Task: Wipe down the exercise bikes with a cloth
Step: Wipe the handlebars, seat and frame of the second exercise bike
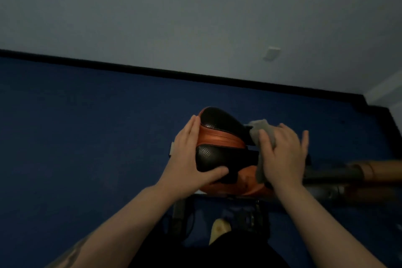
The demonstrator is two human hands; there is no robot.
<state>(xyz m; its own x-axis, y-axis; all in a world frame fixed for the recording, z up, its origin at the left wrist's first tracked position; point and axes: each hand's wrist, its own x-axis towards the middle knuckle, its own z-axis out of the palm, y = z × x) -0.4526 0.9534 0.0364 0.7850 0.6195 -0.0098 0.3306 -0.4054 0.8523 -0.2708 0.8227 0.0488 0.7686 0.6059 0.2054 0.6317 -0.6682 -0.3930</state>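
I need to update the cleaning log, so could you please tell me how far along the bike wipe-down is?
Nothing looks finished for certain; the dim picture shows no wiped areas. In hand: the left hand steadies the black-and-orange saddle while the right hand presses a grey cloth on its narrow end. Left: the frame tubes to the right, and any other bikes, which are out of view.

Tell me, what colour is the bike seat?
The seat is black with an orange stripe, seen from the head view.
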